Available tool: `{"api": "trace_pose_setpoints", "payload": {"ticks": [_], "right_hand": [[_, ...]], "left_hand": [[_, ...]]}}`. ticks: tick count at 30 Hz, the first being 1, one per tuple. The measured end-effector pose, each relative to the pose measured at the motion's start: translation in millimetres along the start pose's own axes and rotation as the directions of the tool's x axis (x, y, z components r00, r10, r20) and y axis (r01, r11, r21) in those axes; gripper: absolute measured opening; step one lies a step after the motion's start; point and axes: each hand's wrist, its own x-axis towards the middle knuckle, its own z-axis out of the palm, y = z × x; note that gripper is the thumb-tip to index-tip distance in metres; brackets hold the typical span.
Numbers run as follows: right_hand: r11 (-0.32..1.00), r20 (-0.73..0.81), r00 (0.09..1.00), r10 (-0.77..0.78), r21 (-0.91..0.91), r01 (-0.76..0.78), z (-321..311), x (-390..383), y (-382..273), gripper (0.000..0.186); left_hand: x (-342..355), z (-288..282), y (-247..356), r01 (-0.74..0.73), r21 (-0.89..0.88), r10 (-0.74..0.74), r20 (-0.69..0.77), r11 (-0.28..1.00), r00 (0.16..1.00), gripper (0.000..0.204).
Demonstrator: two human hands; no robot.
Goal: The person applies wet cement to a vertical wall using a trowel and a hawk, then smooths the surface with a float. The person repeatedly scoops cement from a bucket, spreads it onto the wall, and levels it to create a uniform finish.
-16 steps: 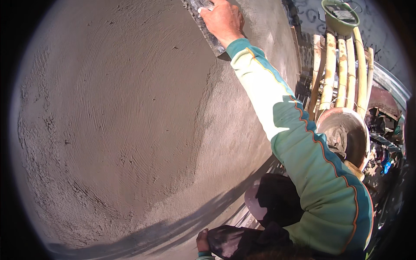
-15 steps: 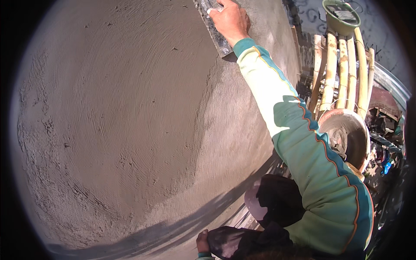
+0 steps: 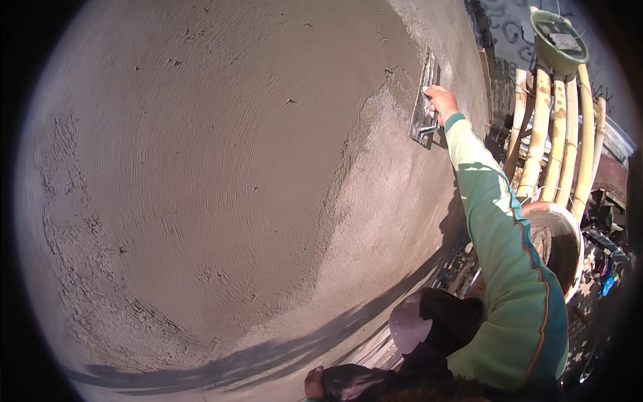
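My right hand [image 3: 442, 103] is closed round the handle of a rectangular plastering trowel [image 3: 422, 124], its long blade smeared with grey mortar. The blade lies at or very near the wall [image 3: 382, 181], over the rough, bare strip at the right edge of the wet plaster [image 3: 221, 147]. Comb-like curved streaks mark that plaster, and its borders are ragged. At the bottom, my left hand [image 3: 313, 383] shows only in part beside my dark-clad knee [image 3: 348, 382]; its fingers are mostly hidden.
Bamboo poles [image 3: 559, 141] form a platform on the right. A green bucket [image 3: 561, 43] holding grey material stands at its far end. Nearer, partly behind my sleeve, is a round basin [image 3: 573, 248] with mortar residue. Debris [image 3: 606, 261] lies beyond it.
My right hand has carried the trowel right and down, from the upper plaster to the bare strip. The view has shifted slightly. My left hand stays by the knee.
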Motion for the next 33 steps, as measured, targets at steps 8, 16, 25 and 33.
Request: {"api": "trace_pose_setpoints", "payload": {"ticks": [8,16,25,33], "right_hand": [[0.956,0.433,0.867,-0.245,0.259,0.141,76.0,-99.1,-169.2,0.048],[0.396,0.666,0.163,-0.728,0.215,0.893,206.2,-388.8,-220.2,0.052],[-0.357,0.650,-0.552,-0.523,0.421,0.834,147.2,-533.2,5.1,0.041],[0.046,0.270,0.126,-0.955,-0.286,0.957,236.7,-375.0,-285.3,0.046]], "left_hand": [[6.4,-0.2,-6.3,-0.232,0.163,0.236,-0.002,0.959,0.972,0.041],[13.6,-3.1,-13.7,-0.174,-0.039,0.177,0.118,0.984,0.977,0.045],[83.6,12.5,-30.2,-0.051,-0.213,0.148,0.471,0.976,0.870,0.052],[92.2,18.2,-82.4,0.257,-0.420,-0.048,0.447,0.870,0.893,0.044]]}}
